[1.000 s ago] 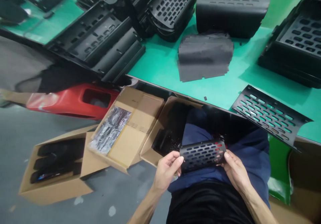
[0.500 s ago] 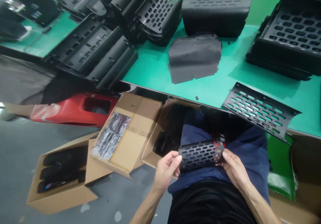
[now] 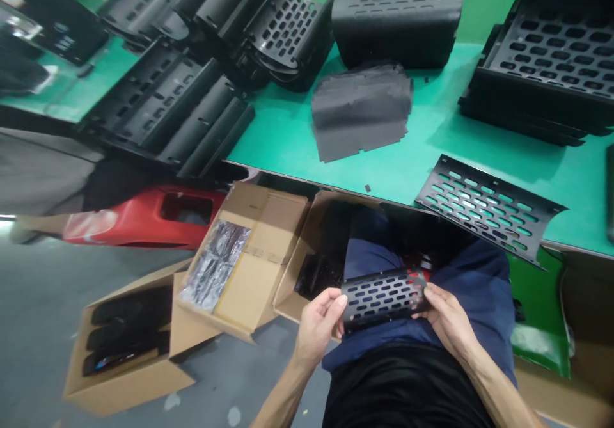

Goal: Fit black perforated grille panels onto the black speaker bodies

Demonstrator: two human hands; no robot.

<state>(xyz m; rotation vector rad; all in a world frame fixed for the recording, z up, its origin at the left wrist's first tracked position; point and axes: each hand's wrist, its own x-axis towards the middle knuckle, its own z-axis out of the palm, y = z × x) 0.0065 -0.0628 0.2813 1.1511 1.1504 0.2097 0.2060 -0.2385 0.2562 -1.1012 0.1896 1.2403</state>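
Both hands hold a small curved black perforated panel (image 3: 384, 292) over the lap, just below the table edge. Left hand (image 3: 319, 325) grips its left end, thumb on top & fingers curled underneath, pinching the edge. Right hand (image 3: 444, 325) grips the right end the same way, thumb on the front face, other fingers tucked behind. Panel lies roughly level w/ slotted holes facing up; a bit of red shows thru at its upper right corner.

On the green table (image 3: 288, 134), a flat perforated grille (image 3: 484, 207) lies near the front edge, well apart from the hands. A stack of dark grey sheets (image 3: 362, 111) sits mid-table; behind it a black slotted cover (image 3: 396, 22). Stacked black housings (image 3: 173, 102) at left, more stacked trays (image 3: 542, 70) at right.

On the floor at left: open cardboard box (image 3: 244, 268) w/ a shiny plastic bag (image 3: 213, 265) on it, another cardboard box (image 3: 125, 345) w/ dark parts inside, & a red plastic part (image 3: 144, 217) beyond.
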